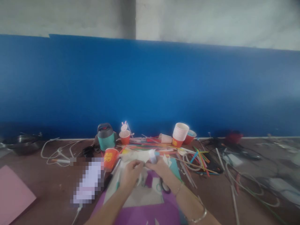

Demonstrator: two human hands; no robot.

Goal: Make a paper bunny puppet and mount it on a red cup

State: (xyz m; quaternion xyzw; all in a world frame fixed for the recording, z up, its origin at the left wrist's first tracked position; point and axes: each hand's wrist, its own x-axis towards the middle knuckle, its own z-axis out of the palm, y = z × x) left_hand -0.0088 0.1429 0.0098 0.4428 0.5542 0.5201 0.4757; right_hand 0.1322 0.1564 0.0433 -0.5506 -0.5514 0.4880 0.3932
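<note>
My left hand [134, 172] is over the middle of the work area with its fingers curled inward; whatever they hold is hidden. Close beside it, my right hand [161, 168] has its fingers closed around a small white roll [153, 156], which looks like tape, though blur hides the detail. The fingertips of both hands almost meet. Below them lies a whitish sheet [138, 198] on purple paper [140, 215]. Dark-handled scissors [165, 187] are partly covered by my right wrist.
An orange paper cup [111, 158] and a teal container [106, 140] stand to the left. Stacked paper cups [180, 132] are at the back, near scattered coloured sticks [201, 159]. A blurred-out phone-like rectangle [90, 181], pink paper [14, 193] and cables [255, 187] lie around.
</note>
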